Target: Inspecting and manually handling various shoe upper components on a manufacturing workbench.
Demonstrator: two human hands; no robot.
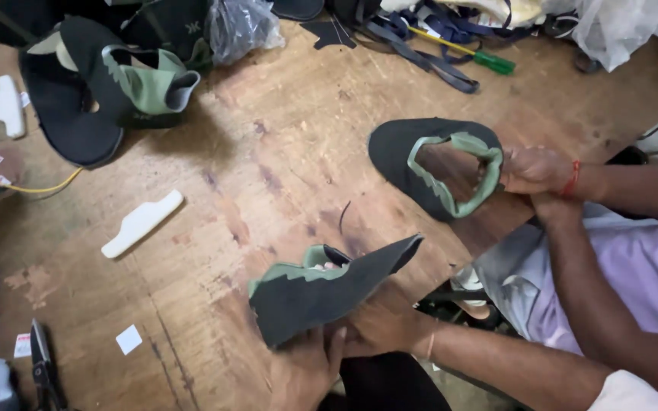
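A black shoe upper with a green collar (321,293) is lifted just above the wooden table (268,152) near its front edge. My left hand (306,373) grips its lower edge from below. My right hand (382,327) holds the same upper from the right side and underneath. Further right, another person's two hands (535,171) hold a second black-and-green shoe upper (420,164) by its heel end; one wrist wears a red thread.
A pile of black and green shoe uppers (116,84) lies at the back left. A white plastic piece (142,223), a white paper square (129,339), black pliers (39,369), a green-handled screwdriver (489,61), dark straps (420,46) and a plastic bag (241,27) are around.
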